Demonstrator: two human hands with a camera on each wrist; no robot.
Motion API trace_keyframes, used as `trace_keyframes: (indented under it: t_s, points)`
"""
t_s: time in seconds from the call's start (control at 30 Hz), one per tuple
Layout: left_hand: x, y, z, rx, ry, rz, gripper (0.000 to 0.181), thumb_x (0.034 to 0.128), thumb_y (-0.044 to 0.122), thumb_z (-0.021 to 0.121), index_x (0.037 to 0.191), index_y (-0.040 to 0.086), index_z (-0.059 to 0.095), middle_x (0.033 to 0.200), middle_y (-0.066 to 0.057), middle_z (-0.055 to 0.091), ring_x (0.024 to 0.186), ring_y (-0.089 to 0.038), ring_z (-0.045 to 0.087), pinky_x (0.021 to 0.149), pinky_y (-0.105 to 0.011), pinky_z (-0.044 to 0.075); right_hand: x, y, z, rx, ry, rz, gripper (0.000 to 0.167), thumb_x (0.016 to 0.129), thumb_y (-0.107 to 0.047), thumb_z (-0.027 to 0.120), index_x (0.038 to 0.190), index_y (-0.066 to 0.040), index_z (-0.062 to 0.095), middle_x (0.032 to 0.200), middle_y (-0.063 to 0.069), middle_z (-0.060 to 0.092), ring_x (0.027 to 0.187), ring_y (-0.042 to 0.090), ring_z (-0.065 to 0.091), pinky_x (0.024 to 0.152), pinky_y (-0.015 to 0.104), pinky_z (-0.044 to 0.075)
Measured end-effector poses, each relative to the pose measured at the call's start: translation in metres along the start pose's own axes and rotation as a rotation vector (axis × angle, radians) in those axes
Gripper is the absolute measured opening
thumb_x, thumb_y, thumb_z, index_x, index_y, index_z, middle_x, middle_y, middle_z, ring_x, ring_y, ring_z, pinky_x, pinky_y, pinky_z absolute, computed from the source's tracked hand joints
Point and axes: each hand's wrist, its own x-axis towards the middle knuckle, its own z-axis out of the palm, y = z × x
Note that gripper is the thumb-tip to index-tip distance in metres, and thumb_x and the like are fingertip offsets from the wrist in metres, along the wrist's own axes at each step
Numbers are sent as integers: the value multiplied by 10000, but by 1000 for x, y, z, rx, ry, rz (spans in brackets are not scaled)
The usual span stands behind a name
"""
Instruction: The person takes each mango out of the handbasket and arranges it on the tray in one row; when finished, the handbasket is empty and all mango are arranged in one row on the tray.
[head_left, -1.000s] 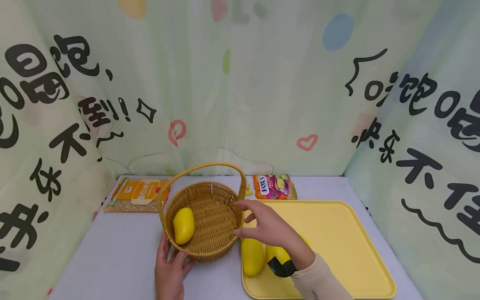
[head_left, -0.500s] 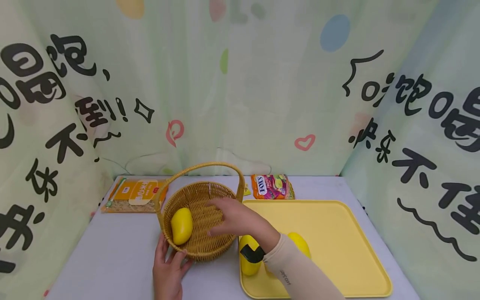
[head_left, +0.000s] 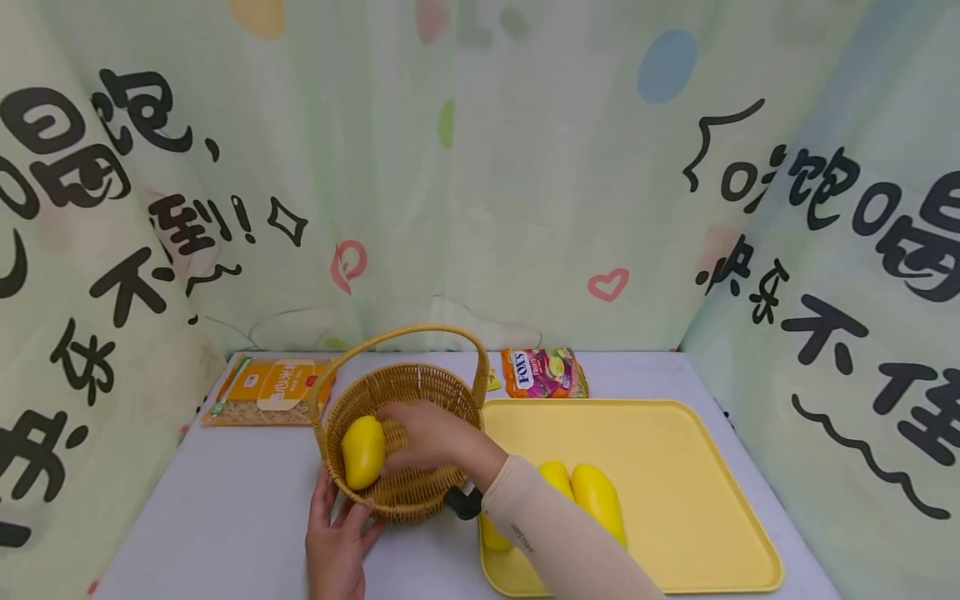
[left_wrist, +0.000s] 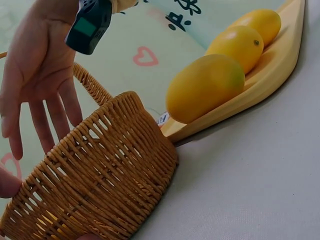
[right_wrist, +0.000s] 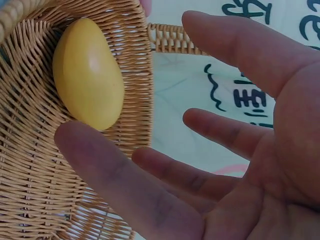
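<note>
A wicker basket (head_left: 423, 382) with an arched handle stands left of centre in the head view, a yellow mango (head_left: 363, 452) inside it against the left wall. My left hand (head_left: 336, 542) grips the basket's front-left edge, its thumb at the rim. Over the basket's inside, my right hand (head_left: 431, 437) is spread, fingers and thumb beside the mango. The right wrist view has a gap between that mango (right_wrist: 89, 75) and the fingers, which hold nothing. Three more mangoes, the nearest one (left_wrist: 205, 87) large in the left wrist view, lie on the yellow tray (head_left: 690, 483).
An orange bag of grain-like food (head_left: 270, 392) lies behind the basket on the left. A Fox's candy bag (head_left: 546, 373) lies at the back, beyond the tray. Printed curtains (head_left: 525, 192) enclose the white table (head_left: 225, 508) at the back and sides.
My right hand has moved left from the basket's right rim, across its inside, to beside the mango. The left hand stays at the rim.
</note>
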Motion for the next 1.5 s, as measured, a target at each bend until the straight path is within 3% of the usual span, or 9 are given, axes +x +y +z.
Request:
trace_keyframes:
  t_s: [0.2,0.53,0.87,1.13,1.33,1.5]
  points:
    - [2,0,0,-8,-2,0,968,1032,22,583,1707,407,6,1798,-50,-20,1534,-381,316,1006,-508,596,16,-1,4,4,-14,21,704,850,-333,872,1478,-165,603,1428,34,681,1249,200,639,1062,353,548]
    - [0,-2,0,-25,-4,10,969,1023,7,586,1713,379,16,1794,-101,-27,1535,-401,301,1018,-531,584,39,5,19,-68,-37,38,735,877,-322,868,1525,-169,559,1437,41,672,1306,212,609,1106,358,520]
    - [1,-2,0,3,5,3,986,1017,12,596,1710,389,5,1798,-90,-35,1553,-429,294,1041,-589,554,46,4,28,-64,-52,69,745,869,-372,869,1533,-232,560,1460,-4,654,1354,209,568,1125,369,504]
    - [0,0,1,-11,-2,16,983,1018,18,602,1717,342,-8,1795,-109,-41,1554,-424,284,1029,-593,558,49,-2,35,-106,-55,40,680,864,-409,871,1484,-306,611,1460,-23,636,1339,172,552,1086,364,527]
    - [-1,0,1,-21,-15,32,976,1015,9,600,1720,331,7,1793,-121,-24,1546,-423,289,992,-546,590,52,-4,40,-126,-67,24,669,853,-407,881,1463,-299,630,1437,-27,643,1300,152,551,1053,330,532]
    - [0,0,2,-19,-3,30,982,1008,-2,599,1720,327,9,1795,-122,-20,1542,-428,295,1002,-582,577,54,-7,42,-156,-89,5,669,849,-404,882,1462,-297,635,1414,-38,660,1279,133,552,1041,297,525]
